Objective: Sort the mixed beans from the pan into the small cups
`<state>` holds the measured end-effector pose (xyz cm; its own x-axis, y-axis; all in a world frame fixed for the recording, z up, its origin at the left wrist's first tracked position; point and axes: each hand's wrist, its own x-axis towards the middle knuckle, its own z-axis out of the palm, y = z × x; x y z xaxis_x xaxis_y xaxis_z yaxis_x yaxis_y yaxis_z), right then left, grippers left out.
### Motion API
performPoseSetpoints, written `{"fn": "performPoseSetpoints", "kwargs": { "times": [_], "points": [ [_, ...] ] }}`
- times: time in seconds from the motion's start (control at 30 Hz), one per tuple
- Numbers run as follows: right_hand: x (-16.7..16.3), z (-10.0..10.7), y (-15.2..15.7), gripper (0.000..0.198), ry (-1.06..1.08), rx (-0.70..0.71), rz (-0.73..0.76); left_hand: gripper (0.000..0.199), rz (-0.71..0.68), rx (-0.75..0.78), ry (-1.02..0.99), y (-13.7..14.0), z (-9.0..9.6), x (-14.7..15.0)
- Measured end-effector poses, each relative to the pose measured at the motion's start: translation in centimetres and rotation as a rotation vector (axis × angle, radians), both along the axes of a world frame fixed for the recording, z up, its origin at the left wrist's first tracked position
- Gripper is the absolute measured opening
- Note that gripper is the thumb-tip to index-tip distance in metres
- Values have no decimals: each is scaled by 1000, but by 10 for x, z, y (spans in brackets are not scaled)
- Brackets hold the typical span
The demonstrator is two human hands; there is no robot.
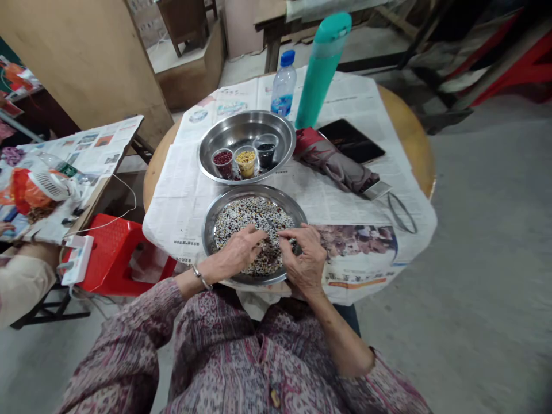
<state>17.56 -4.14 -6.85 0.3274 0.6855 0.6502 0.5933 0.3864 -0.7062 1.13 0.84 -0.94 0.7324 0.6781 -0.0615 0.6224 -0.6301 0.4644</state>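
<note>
Left hand (pixel 241 248) is curling over the mixed grains (pixel 250 215) in the metal dish (pixel 209 230), right hand (pixel 308 257) is bending in opposite; tbh can't tell if fingertips are pinching any.

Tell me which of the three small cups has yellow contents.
The middle cup in the far metal bowl: the left cup holds dark red contents, the right cup black.

Hands (pixel 244 248) hide some grains (pixel 254 214); newspaper print (pixel 345 198) is illegibly small; left edge crops another person (pixel 26 284).
</note>
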Motion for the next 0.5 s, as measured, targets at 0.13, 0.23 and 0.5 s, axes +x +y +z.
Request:
{"fn": "performPoseSetpoints", "kwargs": {
  "times": [0.13, 0.23, 0.5],
  "points": [
    [0, 0, 1, 12, 13, 22, -9, 21, -6, 54, -218, 26, -13, 23],
    [0, 1, 1, 12, 33, 29, -15, 27, -8, 150, -239, 37, -8, 26],
    [-2, 5, -1, 13, 80, -24, -32, 58, -267, 192, 85, 26, -3, 34]
  ]
}}
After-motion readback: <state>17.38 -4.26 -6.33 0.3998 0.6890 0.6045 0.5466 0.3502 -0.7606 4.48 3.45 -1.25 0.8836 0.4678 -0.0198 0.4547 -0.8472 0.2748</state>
